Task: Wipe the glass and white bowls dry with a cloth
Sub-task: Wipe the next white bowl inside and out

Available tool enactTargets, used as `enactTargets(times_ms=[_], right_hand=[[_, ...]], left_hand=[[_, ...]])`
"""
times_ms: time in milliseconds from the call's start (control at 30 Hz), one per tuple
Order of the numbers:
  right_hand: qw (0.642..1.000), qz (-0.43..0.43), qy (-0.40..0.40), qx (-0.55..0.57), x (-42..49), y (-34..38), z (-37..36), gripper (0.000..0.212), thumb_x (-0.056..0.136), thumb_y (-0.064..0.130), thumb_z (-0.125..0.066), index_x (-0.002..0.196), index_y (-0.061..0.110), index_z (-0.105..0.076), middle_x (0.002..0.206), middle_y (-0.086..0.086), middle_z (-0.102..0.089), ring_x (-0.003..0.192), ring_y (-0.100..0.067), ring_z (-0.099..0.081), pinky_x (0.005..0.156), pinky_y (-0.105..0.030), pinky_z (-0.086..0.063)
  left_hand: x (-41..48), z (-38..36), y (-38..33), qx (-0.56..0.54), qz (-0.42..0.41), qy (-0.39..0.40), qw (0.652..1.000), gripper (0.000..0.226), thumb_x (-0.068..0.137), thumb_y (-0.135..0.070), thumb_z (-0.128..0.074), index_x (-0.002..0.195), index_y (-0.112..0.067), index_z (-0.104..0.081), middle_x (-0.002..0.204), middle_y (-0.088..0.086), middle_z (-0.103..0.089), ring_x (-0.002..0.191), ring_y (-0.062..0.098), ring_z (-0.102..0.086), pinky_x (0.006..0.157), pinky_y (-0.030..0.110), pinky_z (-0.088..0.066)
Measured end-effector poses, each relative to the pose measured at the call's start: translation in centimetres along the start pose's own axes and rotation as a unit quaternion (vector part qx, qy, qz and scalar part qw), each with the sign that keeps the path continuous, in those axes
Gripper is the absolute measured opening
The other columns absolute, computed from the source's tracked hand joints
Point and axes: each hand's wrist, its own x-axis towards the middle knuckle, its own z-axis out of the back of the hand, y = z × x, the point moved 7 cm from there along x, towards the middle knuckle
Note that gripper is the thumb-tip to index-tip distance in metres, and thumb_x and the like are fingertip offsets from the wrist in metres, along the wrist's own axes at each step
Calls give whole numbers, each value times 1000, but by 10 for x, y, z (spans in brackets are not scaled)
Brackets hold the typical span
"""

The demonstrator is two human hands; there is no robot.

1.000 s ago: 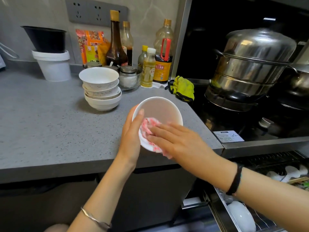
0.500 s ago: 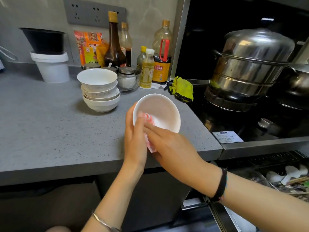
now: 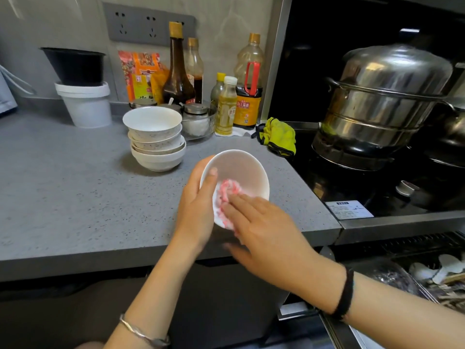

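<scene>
The grey worktop [image 3: 63, 197] carries one stack of white bowls [image 3: 156, 139] at ten o'clock from my hands. I count four in it, perhaps five. One more white bowl [image 3: 241, 170] is held above the worktop's near edge, tilted so its mouth faces me at six o'clock. Being round, it has no long axis to line up. My left hand [image 3: 198, 205] clamps its nine o'clock rim, thumb inside. My right hand [image 3: 261, 227], coming in from four o'clock, lays flat fingers on the one pink cloth [image 3: 227, 191] against the inner wall. I judge the next wipe sweeps round towards twelve o'clock.
</scene>
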Motion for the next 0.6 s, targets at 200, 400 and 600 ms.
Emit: enactTargets(times_ms=[200, 400, 600], right_hand=[[994, 110, -2, -3, -3, -10, -1, 38, 85, 23, -50, 116, 10, -68, 127, -9, -63, 120, -25, -58, 104, -39, -39], [984, 144, -66, -86, 7, -15, 11, 37, 84, 10, -42, 101, 5, -74, 111, -12, -71, 103, -27, -68, 95, -37, -49], [984, -13, -98, 148, 20, 3, 27, 38, 75, 17, -55, 107, 17, -74, 106, 6, -72, 81, -14, -70, 48, -23, -50]], left_hand=[[7, 8, 8, 17, 64, 62, 996, 22, 99, -16, -43, 109, -23, -62, 106, 4, -68, 101, 20, -63, 86, 29, -50], [9, 10, 10, -19, 103, 111, 988, 45, 82, -30, -63, 124, -15, -60, 114, 8, -69, 106, 23, -65, 89, 35, -51], [-11, 1, 28, -117, 100, -21, 988, 67, 68, -48, -61, 120, -6, -55, 88, 2, -63, 83, 18, -61, 59, 23, -48]])
